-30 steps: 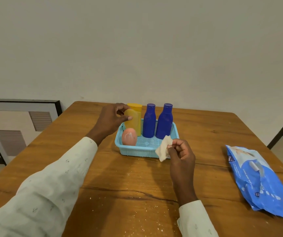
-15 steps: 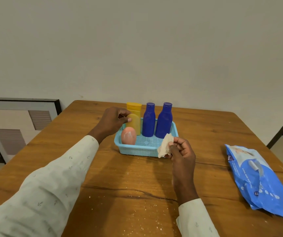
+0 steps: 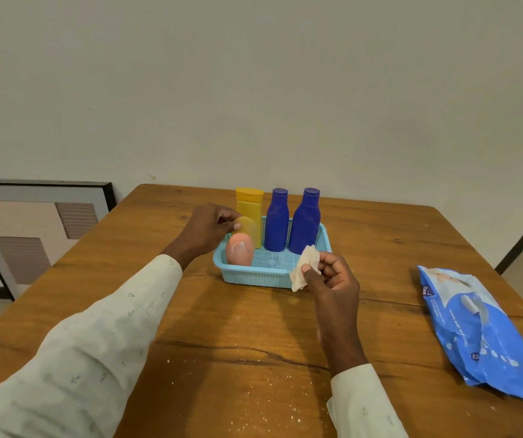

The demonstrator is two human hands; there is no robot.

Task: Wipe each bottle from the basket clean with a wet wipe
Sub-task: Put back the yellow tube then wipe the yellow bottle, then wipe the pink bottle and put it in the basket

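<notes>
One head-worn camera looks forward and down, close over the table (image 3: 254,327).

Wipes pack (image 3: 475,330) corner beyond the right edge, its small print illegible; frame (image 3: 32,229) cropped left.

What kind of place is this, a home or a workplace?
Probably a room in a home, though it is hard to be sure: a wooden table stands against a bare wall, with a framed picture leaning on the floor and toiletry bottles in a blue basket.

Perforated plastic basket (image 3: 263,275); glossy plastic wipes pack (image 3: 475,330); grained wooden table (image 3: 238,336).
</notes>
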